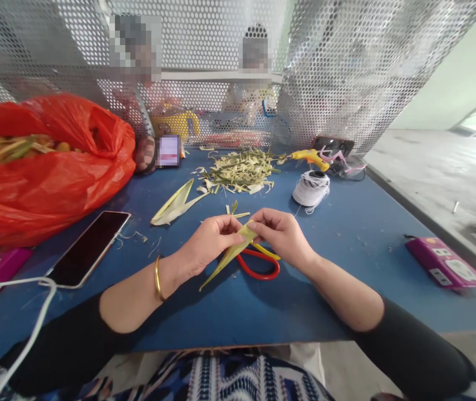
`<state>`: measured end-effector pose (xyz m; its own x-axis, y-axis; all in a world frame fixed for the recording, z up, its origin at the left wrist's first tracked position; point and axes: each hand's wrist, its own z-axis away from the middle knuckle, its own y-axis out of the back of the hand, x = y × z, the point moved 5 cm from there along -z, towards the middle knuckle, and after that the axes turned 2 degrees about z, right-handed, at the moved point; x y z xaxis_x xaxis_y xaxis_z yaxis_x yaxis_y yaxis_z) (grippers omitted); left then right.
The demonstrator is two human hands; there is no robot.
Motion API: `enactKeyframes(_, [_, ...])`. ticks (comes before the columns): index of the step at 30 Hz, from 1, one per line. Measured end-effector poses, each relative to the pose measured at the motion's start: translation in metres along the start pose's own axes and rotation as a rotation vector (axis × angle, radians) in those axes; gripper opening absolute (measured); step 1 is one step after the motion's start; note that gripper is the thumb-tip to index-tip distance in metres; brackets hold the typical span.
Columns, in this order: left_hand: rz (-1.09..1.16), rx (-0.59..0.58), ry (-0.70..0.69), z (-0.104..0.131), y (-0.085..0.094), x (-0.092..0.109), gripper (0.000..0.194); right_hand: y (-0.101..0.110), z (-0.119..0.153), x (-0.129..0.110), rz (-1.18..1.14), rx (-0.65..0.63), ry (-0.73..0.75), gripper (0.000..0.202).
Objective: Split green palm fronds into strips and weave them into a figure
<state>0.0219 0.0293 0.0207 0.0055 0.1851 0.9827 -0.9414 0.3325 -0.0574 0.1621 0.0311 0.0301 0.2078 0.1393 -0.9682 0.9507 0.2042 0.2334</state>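
Between my hands is a pale green husk leaf point(230, 254), its pointed tip hanging down to the left. My left hand point(212, 240) pinches its middle, and my right hand point(280, 234) pinches its upper end, fingertips close together. Scissors with red and yellow handles point(260, 274) lie on the blue table point(221, 326) just beneath the hands. A larger folded husk point(174, 207) rests further left. Behind the hands spreads a pile of green husk scraps point(244, 170). Small trimmings point(238, 214) lie just beyond my fingers.
A red plastic bag point(54, 184) of husks fills the left, beside a phone point(89, 248) and a purple box point(6, 273). White thread point(312, 189), a yellow glue gun point(310, 158) and glasses point(348, 166) are back right. Another purple box point(446, 262) sits right. People are behind the perforated screen point(325, 72).
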Motion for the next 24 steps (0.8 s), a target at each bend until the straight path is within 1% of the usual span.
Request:
enactKeyframes(2, [0.007,0.007,0.011,0.0,0.0,-0.002,0.018,0.002,0.002,-0.002,0.05,0.052,0.06,0.014])
enactKeyframes(7, [0.149,-0.006,0.155,0.001,-0.003,-0.012,0.023,-0.001,0.005,-0.003,0.106,0.076,0.114,0.014])
enactKeyframes(10, [0.157,0.01,0.169,0.002,-0.005,-0.014,0.027,-0.002,0.007,-0.007,0.197,0.108,0.168,0.014])
enactKeyframes(12, [0.126,0.051,0.159,0.003,-0.006,-0.014,0.027,-0.002,0.008,-0.008,0.279,0.128,0.203,0.014])
enactKeyframes(14, [0.088,0.12,0.128,0.003,-0.003,-0.011,0.023,0.001,0.008,-0.009,0.339,0.159,0.203,0.015])
enactKeyframes(17, [0.038,0.237,0.062,0.001,0.006,-0.002,0.013,0.016,0.005,-0.012,0.374,0.269,0.146,0.02])
enactKeyframes(18, [0.033,0.265,0.049,0.0,0.01,0.001,0.01,0.02,0.004,-0.014,0.41,0.27,0.12,0.02])
enactKeyframes(19, [0.033,0.283,0.037,-0.001,0.013,0.004,0.008,0.022,0.003,-0.016,0.48,0.221,0.094,0.018])
enactKeyframes(20, [0.039,0.294,0.027,-0.003,0.016,0.006,0.006,0.019,0.003,-0.018,0.59,0.114,0.067,0.015])
enactKeyframes(22, [0.061,0.307,0.009,-0.005,0.021,0.01,0.003,0.007,0.006,-0.016,0.887,-0.189,0.03,0.01])
enactKeyframes(23, [0.077,0.312,0.008,-0.006,0.023,0.01,0.003,0.001,0.01,-0.015,1.03,-0.305,0.027,0.016])
enactKeyframes(24, [0.096,0.316,0.011,-0.007,0.024,0.011,0.004,-0.004,0.013,-0.013,1.144,-0.378,0.037,0.022])
